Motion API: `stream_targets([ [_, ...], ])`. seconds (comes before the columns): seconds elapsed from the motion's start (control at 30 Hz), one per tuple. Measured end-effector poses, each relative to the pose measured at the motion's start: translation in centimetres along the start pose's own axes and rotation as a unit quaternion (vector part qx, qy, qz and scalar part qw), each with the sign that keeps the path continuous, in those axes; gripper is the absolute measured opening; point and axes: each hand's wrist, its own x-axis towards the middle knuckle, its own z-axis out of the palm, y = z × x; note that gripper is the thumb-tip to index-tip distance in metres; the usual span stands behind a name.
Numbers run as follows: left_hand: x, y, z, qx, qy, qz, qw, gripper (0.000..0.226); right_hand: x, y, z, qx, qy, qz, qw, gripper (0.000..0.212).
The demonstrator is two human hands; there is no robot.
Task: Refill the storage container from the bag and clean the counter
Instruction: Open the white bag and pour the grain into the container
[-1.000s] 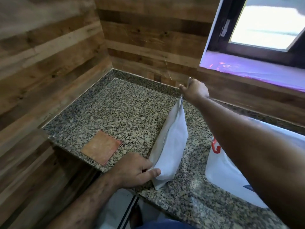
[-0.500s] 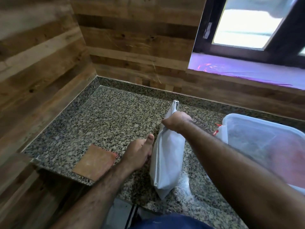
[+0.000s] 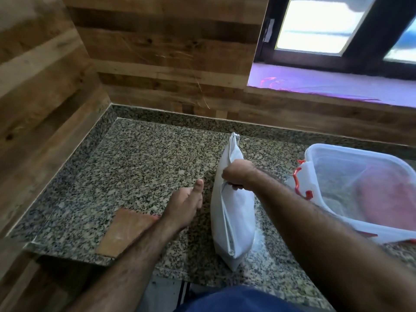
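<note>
A white bag (image 3: 234, 224) stands upright on the granite counter (image 3: 144, 167), its zip edge pointing to the back wall. My right hand (image 3: 237, 174) grips the bag's top edge near the middle. Just left of the bag, my left hand (image 3: 185, 203) hovers with the thumb raised, apart from the bag and holding nothing. A clear plastic storage container (image 3: 360, 190) with red latches stands at the right, something pink showing through it.
A thin brown wooden square (image 3: 126, 231) lies near the counter's front left edge, partly under my left forearm. Wood-panelled walls close the counter at the left and back. A window with a purple-lit sill (image 3: 326, 83) is at the upper right.
My left hand let go of the bag's lower end and lifted off beside it. My right hand slid along the top edge toward me. The view shifted right, revealing the container.
</note>
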Motion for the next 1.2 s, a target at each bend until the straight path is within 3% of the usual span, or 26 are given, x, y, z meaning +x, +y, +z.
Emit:
stream_targets([
  [0.17,0.7,0.3,-0.8,-0.021,0.0,-0.006,1.0,0.097,-0.2,0.2,-0.8,-0.055,0.045,0.003,0.997,0.024],
  [0.33,1.9,0.2,-0.9,-0.049,-0.003,-0.022,0.999,0.093,-1.6,0.9,-2.1,-0.123,0.079,-0.027,0.989,0.042],
  [0.47,3.1,1.1,-0.8,-0.066,0.019,-0.046,0.997,0.079,-4.5,-0.5,-4.7,-0.148,0.092,-0.081,0.981,0.05],
  [0.6,6.4,2.8,-1.8,-0.044,0.063,-0.054,0.996,0.051,-8.1,-3.2,-8.8,-0.135,0.153,-0.149,0.968,0.052],
  [0.7,8.4,6.0,-4.5,-0.162,0.08,-0.072,0.981,0.065,-10.5,-4.5,-12.1,-0.13,0.205,-0.21,0.947,0.059],
  [0.8,10.0,10.1,-8.0,-0.3,0.034,-0.104,0.948,0.072,-12.6,-6.0,-14.6,-0.13,0.252,-0.287,0.915,0.061],
  [0.93,10.5,14.3,-11.4,-0.384,0.015,-0.071,0.921,0.068,-14.9,-8.1,-17.6,-0.11,0.282,-0.374,0.877,0.059],
  [1.2,10.1,15.8,-13.5,-0.41,0.035,0.033,0.911,0.026,-18.2,-6.3,-22.3,-0.141,0.307,-0.427,0.839,0.054],
])
